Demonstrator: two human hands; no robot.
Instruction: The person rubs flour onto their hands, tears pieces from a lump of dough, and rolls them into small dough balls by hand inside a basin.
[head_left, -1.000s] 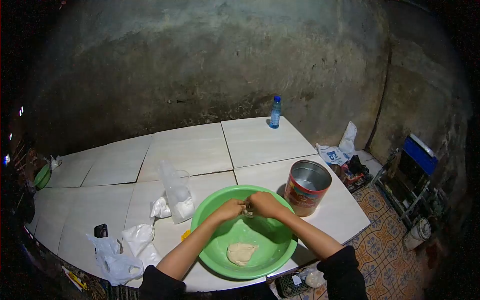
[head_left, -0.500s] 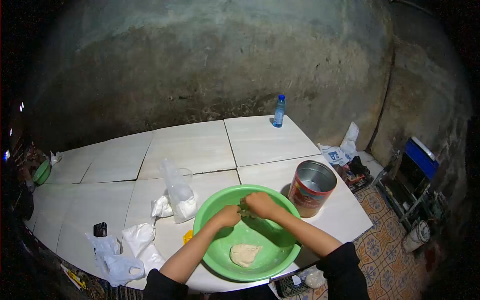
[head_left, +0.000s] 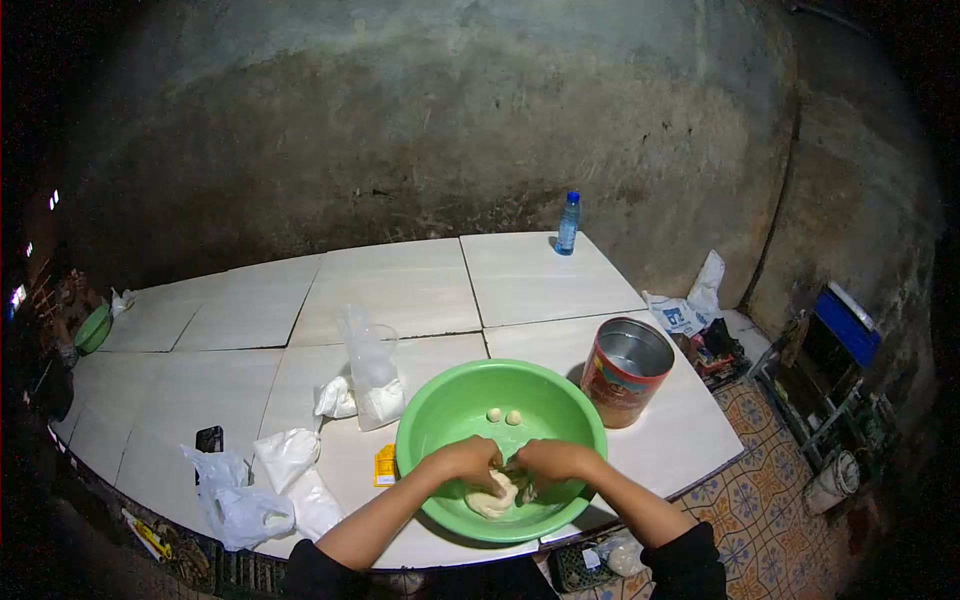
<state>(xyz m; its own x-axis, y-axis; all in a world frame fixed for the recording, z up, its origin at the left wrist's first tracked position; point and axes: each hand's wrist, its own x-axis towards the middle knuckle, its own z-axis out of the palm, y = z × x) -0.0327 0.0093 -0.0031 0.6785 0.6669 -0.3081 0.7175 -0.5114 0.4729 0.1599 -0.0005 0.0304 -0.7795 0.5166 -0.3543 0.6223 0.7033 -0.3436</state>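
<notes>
A pale lump of dough [head_left: 488, 503] lies in the near part of a green plastic basin [head_left: 430, 395]. My left hand [head_left: 474, 460] is over the lump, its fingers curled down and gripping the dough. From the other side my right hand [head_left: 548, 462] reaches in, fingers closed at the lump's right edge, with a bit of dough showing beneath them. The fingertips of both hands are partly hidden. Beyond the hands, two small dough balls, a left ball [head_left: 494, 415] and a right ball [head_left: 514, 417], sit close together on the basin floor.
A large open tin [head_left: 615, 395] stands right of the basin. To the left are a yellow packet [head_left: 384, 466], bags of white powder [head_left: 290, 460], a thin plastic bag [head_left: 235, 500] and a black phone-like object [head_left: 209, 440]. A blue-capped bottle [head_left: 568, 225] stands at the table's back.
Both hands have come down from the far side of the basin to the dough lump. Two small balls now show where the hands were. The view has shifted slightly.
</notes>
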